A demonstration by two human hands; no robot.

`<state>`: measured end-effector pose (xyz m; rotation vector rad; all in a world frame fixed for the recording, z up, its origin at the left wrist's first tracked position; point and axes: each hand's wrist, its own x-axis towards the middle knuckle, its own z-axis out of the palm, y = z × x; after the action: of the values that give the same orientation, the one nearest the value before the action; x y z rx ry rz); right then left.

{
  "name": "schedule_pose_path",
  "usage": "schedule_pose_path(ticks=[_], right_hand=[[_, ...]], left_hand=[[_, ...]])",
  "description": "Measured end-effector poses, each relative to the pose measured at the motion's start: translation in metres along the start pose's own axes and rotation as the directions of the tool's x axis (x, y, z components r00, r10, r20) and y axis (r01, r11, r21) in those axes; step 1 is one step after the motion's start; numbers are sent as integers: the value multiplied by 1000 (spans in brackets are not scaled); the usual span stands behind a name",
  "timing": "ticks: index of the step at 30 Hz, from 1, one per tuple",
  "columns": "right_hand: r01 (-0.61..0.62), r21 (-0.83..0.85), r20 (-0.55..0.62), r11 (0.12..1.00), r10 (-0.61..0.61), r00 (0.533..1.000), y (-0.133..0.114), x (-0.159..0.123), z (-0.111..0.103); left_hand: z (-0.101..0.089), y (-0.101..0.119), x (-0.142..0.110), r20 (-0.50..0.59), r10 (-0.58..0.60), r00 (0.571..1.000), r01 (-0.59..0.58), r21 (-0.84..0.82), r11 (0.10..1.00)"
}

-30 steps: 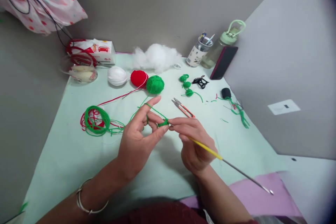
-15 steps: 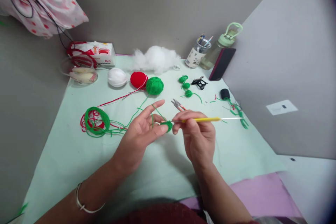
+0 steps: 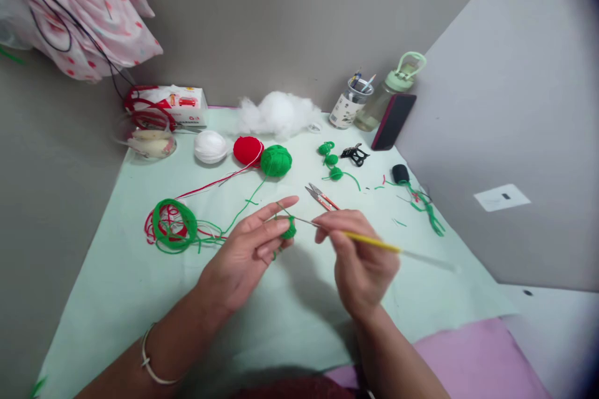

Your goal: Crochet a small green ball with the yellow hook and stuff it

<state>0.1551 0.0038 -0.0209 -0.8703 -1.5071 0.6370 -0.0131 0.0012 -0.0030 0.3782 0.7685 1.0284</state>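
Between thumb and fingers, my left hand [image 3: 248, 246] pinches a small green crocheted piece [image 3: 289, 228], with green yarn running over the raised index finger. My right hand [image 3: 362, 255] grips a crochet hook [image 3: 372, 241] by its yellow handle. The hook's thin metal tip reaches left to the top of the crocheted piece and the yarn near the left index finger; whether it has caught a strand is too small to tell. Just beyond the right hand lie thread snips [image 3: 322, 197] with orange handles. A green yarn ball [image 3: 276, 161] sits farther back, its strand trailing toward my left hand.
Red [image 3: 247, 150] and white yarn balls [image 3: 210, 146] stand at the back, before white stuffing [image 3: 279, 114]. Wound green yarn [image 3: 174, 225] lies left. Small green pieces [image 3: 332, 160], black scissors [image 3: 355, 154], a phone [image 3: 394, 121], a bottle [image 3: 388, 96] and a pen cup [image 3: 350, 103] are right.
The hook has tilted, its rear end dropping and its tip rising toward my left index finger. My right hand has moved down and slightly right. The crocheted piece has turned in my left fingers.
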Motion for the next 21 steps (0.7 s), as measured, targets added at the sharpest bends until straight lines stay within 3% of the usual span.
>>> schedule_pose_path(ticks=[3,5,8,15,21], right_hand=[[-208,262,1,942,216,976,4,6,3],[-268,293,47,918,266,963,6,6,7],[-277,248,60,928,270,961,6,3,10],[-291,370,79,882,283,956,7,2,8],[-459,504,89,731,485,870,7,15,3]], left_hand=[[-2,0,-1,-21,123,992,-121,89,989],[-2,-4,-3,-32,198,980,-189,192,963],[-2,-9,-4,-29,218,975,-203,271,941],[1,-2,-3,-28,91,995,-85,168,982],[-1,7,-4,31,-58,998,59,-19,998]])
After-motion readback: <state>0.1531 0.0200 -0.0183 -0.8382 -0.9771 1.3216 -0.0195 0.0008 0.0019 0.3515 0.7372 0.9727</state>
